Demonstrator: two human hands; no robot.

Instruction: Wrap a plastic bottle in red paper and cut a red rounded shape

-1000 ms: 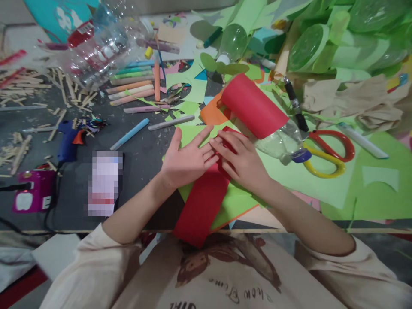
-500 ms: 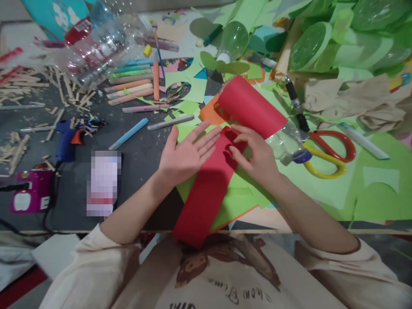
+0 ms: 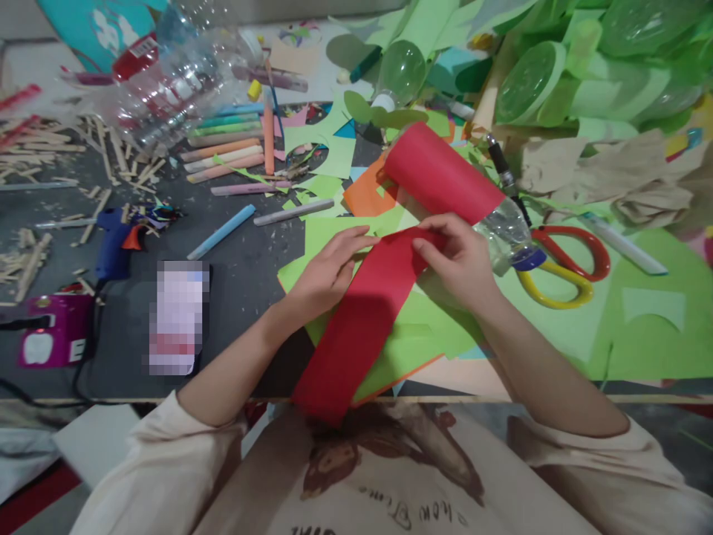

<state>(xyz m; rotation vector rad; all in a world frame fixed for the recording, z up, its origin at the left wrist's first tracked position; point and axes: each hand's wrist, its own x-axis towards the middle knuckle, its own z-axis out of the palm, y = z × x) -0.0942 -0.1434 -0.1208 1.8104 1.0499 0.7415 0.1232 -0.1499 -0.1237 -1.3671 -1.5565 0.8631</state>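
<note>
A long red paper strip (image 3: pixel 362 319) slants from the middle of the table down over its front edge, its far end slightly bowed. My right hand (image 3: pixel 460 256) pinches the far right corner between thumb and fingers. At the far left corner, my left hand (image 3: pixel 328 271) has its fingertips closed on the paper's edge; part of its grip is hidden. Just beyond my right hand lies a clear plastic bottle (image 3: pixel 504 234) with a blue cap, wrapped in red paper (image 3: pixel 445 171). Green paper sheets (image 3: pixel 434 327) lie beneath the strip.
Scissors (image 3: pixel 557 293) with red and yellow handles and a black pen (image 3: pixel 501 163) lie right of the bottle. On the left are a phone (image 3: pixel 177 319), a blue glue gun (image 3: pixel 113 245), markers (image 3: pixel 223 230) and wooden sticks (image 3: pixel 33 260). Green-papered bottles (image 3: pixel 529 82) stand at the back right.
My left hand has turned from palm-up and spread to gripping the strip's edge. My right hand has closed on the far right corner, and the strip's far end has bowed.
</note>
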